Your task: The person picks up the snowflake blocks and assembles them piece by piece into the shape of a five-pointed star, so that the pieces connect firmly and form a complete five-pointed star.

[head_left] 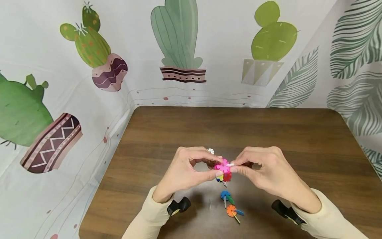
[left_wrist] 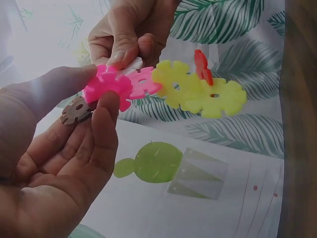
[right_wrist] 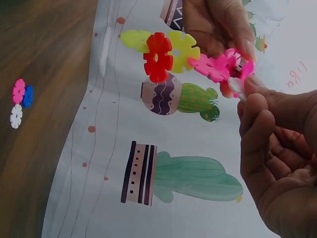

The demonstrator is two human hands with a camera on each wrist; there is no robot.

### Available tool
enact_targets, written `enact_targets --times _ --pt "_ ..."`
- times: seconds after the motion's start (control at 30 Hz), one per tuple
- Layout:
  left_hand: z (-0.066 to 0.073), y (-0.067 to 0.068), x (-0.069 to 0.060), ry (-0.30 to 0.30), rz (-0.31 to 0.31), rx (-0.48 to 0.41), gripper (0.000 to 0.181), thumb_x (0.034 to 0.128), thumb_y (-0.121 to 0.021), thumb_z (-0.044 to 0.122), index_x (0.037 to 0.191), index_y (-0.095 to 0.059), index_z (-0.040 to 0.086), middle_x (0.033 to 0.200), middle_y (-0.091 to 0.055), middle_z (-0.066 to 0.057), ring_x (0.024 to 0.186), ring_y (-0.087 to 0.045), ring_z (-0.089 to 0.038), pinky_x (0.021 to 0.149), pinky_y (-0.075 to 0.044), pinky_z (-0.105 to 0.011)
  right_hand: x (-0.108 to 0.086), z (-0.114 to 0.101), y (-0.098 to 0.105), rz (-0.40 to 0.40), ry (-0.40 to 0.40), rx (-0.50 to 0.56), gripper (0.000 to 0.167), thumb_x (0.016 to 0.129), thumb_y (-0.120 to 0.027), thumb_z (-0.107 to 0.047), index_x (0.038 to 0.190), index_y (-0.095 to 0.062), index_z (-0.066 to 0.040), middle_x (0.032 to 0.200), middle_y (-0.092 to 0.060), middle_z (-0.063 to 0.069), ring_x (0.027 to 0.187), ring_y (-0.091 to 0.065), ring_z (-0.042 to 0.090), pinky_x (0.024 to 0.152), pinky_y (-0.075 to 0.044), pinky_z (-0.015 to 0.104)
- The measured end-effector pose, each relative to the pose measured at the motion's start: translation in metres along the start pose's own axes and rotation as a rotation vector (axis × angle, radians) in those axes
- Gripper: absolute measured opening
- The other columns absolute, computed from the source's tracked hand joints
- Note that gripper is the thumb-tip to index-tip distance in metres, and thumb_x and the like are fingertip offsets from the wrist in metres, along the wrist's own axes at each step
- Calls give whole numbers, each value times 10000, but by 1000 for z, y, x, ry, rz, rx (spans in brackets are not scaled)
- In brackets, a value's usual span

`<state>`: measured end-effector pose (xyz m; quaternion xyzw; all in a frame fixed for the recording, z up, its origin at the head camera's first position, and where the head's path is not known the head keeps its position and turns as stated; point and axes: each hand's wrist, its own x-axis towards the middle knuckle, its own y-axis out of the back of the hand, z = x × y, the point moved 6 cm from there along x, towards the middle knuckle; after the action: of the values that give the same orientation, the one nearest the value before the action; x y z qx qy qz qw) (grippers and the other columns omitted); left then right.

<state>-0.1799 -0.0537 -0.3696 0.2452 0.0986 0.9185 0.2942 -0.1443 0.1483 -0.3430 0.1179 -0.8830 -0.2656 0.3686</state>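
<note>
My left hand pinches a bright pink notched flower disc between thumb and fingers. My right hand holds a small white disc by thumb and fingertips, edge against the pink. Joined to the pink is a lighter pink disc, then two yellow discs. A red disc stands crosswise on the yellow ones. In the left wrist view a brown disc sits beside the pink, close to the left fingers. The fingers partly cover where white and pink meet.
On the brown table lie a blue disc and an orange disc, each with other pieces attached. A white disc lies beyond the left hand. Cactus-print cloth hangs behind.
</note>
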Motion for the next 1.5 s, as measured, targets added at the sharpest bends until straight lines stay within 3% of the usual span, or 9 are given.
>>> enact_targets --times 0.13,0.3,0.43,0.6,0.77,1.03,1.23,1.5 --pt "1 1 2 -33 19 26 229 892 -887 138 1113 -824 143 1022 -804 0 893 -722 -80 811 -653 -309 3 1 2 -8 -92 -39 369 727 -970 -49 913 -794 -315 813 -725 -246 688 -601 -110 540 -455 99" --pt "2 -1 3 -89 49 149 313 885 -893 175 1178 -784 198 1101 -774 56 974 -697 -39 869 -623 -287 7 2 2 3 -153 -42 366 751 -970 -84 919 -793 -356 783 -665 -297 658 -580 -93 566 -518 115" --pt "1 -4 3 -66 54 174 355 880 -898 176 1208 -762 196 1092 -777 62 933 -684 -30 833 -622 -301 9 2 -1 15 -157 2 359 762 -965 -80 923 -798 -354 784 -681 -276 663 -598 -75 584 -546 132" --pt "-2 -7 2 -21 60 163 268 902 -874 182 1140 -751 184 1027 -781 57 863 -680 -33 778 -616 -249 10 2 -4 35 -138 48 365 744 -964 -37 906 -799 -319 768 -705 -198 659 -594 -55 569 -541 137" --pt "-2 -8 1 -17 81 164 210 900 -866 164 1075 -750 181 960 -757 51 817 -666 -33 732 -612 -236 8 4 -5 40 -139 51 374 724 -975 -33 908 -795 -303 764 -694 -196 668 -592 -46 597 -554 145" --pt "-2 5 -1 -1 142 130 241 874 -839 60 1081 -754 148 985 -768 5 822 -676 -76 708 -620 -258 3 14 2 71 -162 -14 353 783 -938 -28 961 -792 -295 772 -704 -206 655 -609 -54 616 -533 133" --pt "-4 18 -2 54 205 92 226 881 -845 76 1069 -748 157 953 -755 4 806 -653 -128 696 -598 -287 -5 32 -5 23 -244 -32 262 871 -892 -88 958 -777 -307 721 -673 -173 618 -607 -17 570 -520 141" --pt "-4 33 -7 104 284 104 219 886 -837 104 1069 -755 192 987 -764 27 839 -667 -158 703 -584 -295 -15 60 -30 -116 -350 -43 122 935 -847 -162 910 -774 -256 709 -656 -125 589 -538 6 531 -493 217"
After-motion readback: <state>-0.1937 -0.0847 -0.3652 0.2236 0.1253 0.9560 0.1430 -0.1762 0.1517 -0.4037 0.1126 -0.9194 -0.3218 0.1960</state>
